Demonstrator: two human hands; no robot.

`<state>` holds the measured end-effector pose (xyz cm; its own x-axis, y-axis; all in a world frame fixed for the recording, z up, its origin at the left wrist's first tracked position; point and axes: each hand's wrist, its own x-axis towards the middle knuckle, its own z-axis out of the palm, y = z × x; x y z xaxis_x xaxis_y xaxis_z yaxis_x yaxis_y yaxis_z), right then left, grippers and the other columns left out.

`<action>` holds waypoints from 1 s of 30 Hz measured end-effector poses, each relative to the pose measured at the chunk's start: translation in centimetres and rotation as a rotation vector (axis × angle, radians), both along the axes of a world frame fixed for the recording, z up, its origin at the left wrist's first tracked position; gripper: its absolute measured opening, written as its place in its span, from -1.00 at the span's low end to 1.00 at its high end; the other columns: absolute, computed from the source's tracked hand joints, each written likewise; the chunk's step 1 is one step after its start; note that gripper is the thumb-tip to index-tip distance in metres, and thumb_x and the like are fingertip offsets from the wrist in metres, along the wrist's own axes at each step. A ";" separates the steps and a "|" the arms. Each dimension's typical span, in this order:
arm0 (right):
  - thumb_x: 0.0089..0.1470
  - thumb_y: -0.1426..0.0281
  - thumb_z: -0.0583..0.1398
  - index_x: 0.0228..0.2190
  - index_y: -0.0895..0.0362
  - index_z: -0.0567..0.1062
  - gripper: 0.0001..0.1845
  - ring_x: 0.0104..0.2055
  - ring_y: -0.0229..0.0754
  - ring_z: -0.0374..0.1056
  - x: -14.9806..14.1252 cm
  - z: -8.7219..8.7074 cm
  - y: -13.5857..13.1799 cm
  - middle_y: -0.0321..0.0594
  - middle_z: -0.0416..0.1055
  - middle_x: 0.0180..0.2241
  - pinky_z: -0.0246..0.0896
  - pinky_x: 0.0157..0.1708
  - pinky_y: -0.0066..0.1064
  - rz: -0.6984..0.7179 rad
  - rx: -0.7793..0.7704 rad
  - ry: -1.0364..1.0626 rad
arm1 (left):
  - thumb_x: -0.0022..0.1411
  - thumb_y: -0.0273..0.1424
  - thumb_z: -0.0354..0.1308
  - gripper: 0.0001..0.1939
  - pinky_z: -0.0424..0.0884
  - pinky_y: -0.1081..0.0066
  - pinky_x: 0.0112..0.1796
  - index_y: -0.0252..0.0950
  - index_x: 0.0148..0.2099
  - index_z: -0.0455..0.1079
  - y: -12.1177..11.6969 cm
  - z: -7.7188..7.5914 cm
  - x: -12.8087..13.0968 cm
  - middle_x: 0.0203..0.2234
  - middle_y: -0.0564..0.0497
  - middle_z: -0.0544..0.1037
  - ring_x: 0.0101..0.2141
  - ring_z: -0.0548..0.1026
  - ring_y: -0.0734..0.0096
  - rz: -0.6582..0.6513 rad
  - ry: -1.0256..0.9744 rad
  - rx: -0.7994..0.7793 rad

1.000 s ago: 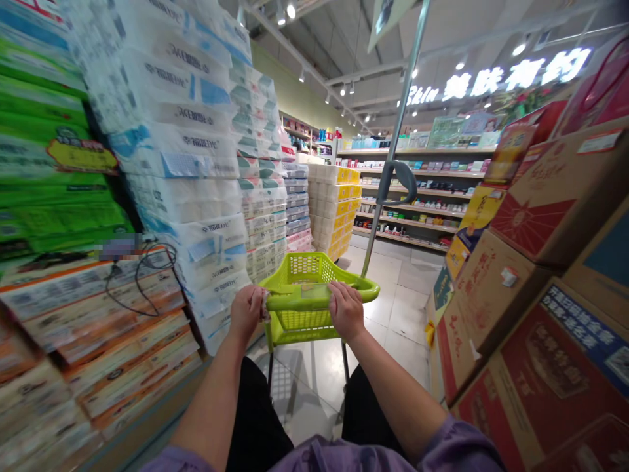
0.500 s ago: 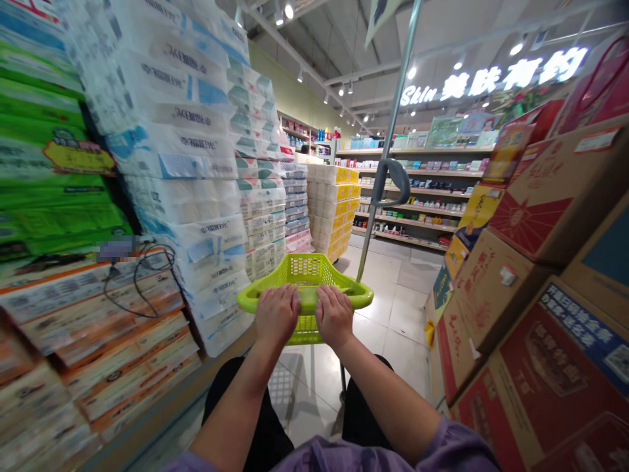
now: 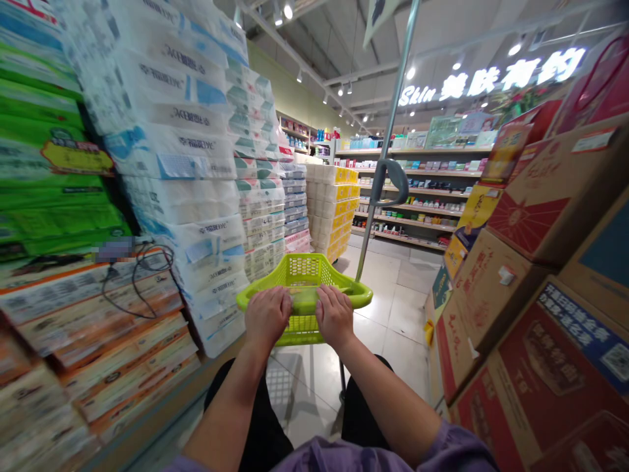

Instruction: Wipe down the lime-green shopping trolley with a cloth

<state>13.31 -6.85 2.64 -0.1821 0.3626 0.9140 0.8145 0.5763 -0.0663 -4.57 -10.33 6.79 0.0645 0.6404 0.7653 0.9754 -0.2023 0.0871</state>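
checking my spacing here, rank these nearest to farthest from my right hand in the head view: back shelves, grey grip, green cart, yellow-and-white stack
1. Green cart, touching the right hand.
2. Grey grip, on the pole, ahead and to the right.
3. Yellow-and-white stack, ahead, beyond the cart.
4. Back shelves, farther ahead, right of the stack in view.

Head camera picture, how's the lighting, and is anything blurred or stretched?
In the head view, the lit sign glows almost white and light glares off the floor; at the head view's left edge, the green packs look smeared; at its right, the boxes seem stretched; mid-view, the left hand, right hand and cart look fairly clear.
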 end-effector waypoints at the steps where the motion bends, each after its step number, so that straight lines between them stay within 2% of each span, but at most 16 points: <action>1: 0.19 0.43 0.04 -0.04 0.18 0.44 -0.67 0.04 -0.05 0.31 0.0 0.0 0.0 -0.11 0.47 -0.03 0.07 0.00 -0.22 -0.001 0.004 0.002 | 0.30 -0.31 -0.08 -0.70 0.28 0.14 -0.02 -0.25 -0.16 0.47 -0.1 0.0 -0.7 -0.21 -0.05 0.60 -0.17 0.50 0.20 0.030 -0.011 0.009; 4: 0.20 0.42 0.04 -0.05 0.15 0.44 -0.67 0.05 -0.07 0.31 -0.2 0.1 0.0 -0.12 0.47 -0.03 0.07 0.01 -0.24 -0.006 -0.003 0.010 | 0.29 -0.30 -0.09 -0.71 0.20 0.09 0.04 -0.22 -0.25 0.46 -0.3 0.0 -2.9 -0.29 -0.02 0.61 -0.21 0.50 0.21 0.073 -0.079 0.052; 6: 0.19 0.41 0.04 -0.05 0.14 0.45 -0.67 0.05 -0.07 0.30 -0.3 0.1 0.0 -0.11 0.46 -0.03 0.07 0.01 -0.25 -0.009 -0.014 0.015 | 0.29 -0.31 -0.13 -0.68 0.24 0.14 0.00 -0.23 -0.31 0.45 -0.1 -0.2 -4.5 -0.32 -0.04 0.60 -0.22 0.49 0.24 0.019 -0.167 0.057; 10: 0.20 0.41 0.03 -0.05 0.15 0.45 -0.67 0.05 -0.06 0.31 -0.5 0.1 0.2 -0.12 0.47 -0.03 0.07 0.01 -0.24 -0.016 -0.008 0.016 | 0.27 -0.30 -0.19 -0.63 0.37 0.31 -0.21 -0.25 -0.29 0.44 0.8 -0.6 -6.7 -0.39 -0.03 0.56 -0.32 0.47 0.32 -0.059 -0.544 0.022; 14: 0.20 0.41 0.03 -0.04 0.15 0.45 -0.66 0.05 -0.06 0.30 -0.9 0.1 0.3 -0.11 0.47 -0.04 0.07 0.01 -0.23 -0.025 -0.004 0.020 | 0.19 -0.27 -0.15 -0.66 0.33 0.43 -0.49 -0.27 -0.28 0.43 1.7 -0.2 -7.1 -0.56 0.07 0.44 -0.55 0.37 0.44 -0.086 -0.969 -0.014; 17: 0.19 0.41 0.03 -0.05 0.15 0.45 -0.66 0.04 -0.05 0.31 -1.3 0.0 0.3 -0.10 0.47 -0.04 0.06 0.01 -0.22 -0.032 -0.006 0.027 | 0.13 -0.28 -0.11 -0.71 0.26 0.47 -0.59 -0.28 -0.32 0.40 2.1 0.4 -6.6 -0.66 0.15 0.30 -0.64 0.29 0.49 -0.094 -1.190 -0.026; 19: 0.19 0.41 0.04 -0.05 0.15 0.45 -0.67 0.04 -0.05 0.31 -1.6 0.1 0.2 -0.12 0.47 -0.04 0.06 0.01 -0.22 -0.036 -0.009 0.025 | 0.13 -0.28 -0.12 -0.71 0.24 0.47 -0.62 -0.27 -0.29 0.39 2.3 0.7 -6.2 -0.69 0.19 0.24 -0.69 0.24 0.50 -0.031 -1.282 -0.050; 21: 0.19 0.40 0.04 -0.05 0.15 0.45 -0.67 0.04 -0.04 0.31 -1.7 0.1 0.1 -0.12 0.47 -0.04 0.06 0.01 -0.22 -0.038 -0.009 0.026 | 0.16 -0.28 -0.13 -0.69 0.25 0.45 -0.60 -0.26 -0.24 0.40 2.3 0.9 -6.0 -0.69 0.17 0.29 -0.69 0.28 0.47 0.061 -1.215 -0.077; 24: 0.19 0.40 0.04 -0.05 0.15 0.45 -0.67 0.04 -0.04 0.30 -1.9 0.0 -0.1 -0.11 0.46 -0.03 0.06 0.01 -0.21 -0.039 -0.018 0.027 | 0.22 -0.28 -0.15 -0.66 0.31 0.39 -0.49 -0.27 -0.19 0.42 2.2 1.1 -6.0 -0.57 0.03 0.48 -0.54 0.43 0.35 0.172 -0.856 -0.079; 27: 0.19 0.40 0.04 -0.04 0.15 0.45 -0.66 0.04 -0.04 0.30 -1.9 0.0 -0.2 -0.09 0.46 -0.03 0.06 0.01 -0.21 -0.039 -0.022 0.029 | 0.29 -0.28 -0.21 -0.59 0.35 0.34 -0.37 -0.30 -0.05 0.40 2.2 1.5 -5.6 -0.40 -0.10 0.58 -0.39 0.52 0.25 0.220 -0.590 -0.064; 30: 0.19 0.40 0.05 -0.05 0.16 0.44 -0.67 0.03 -0.03 0.32 -2.0 0.0 -0.2 -0.10 0.47 -0.03 0.06 0.00 -0.20 -0.035 -0.003 0.034 | 0.34 -0.29 -0.24 -0.54 0.36 0.34 -0.38 -0.35 0.15 0.27 2.4 2.0 -4.1 -0.35 -0.13 0.60 -0.42 0.54 0.26 0.221 -0.491 -0.164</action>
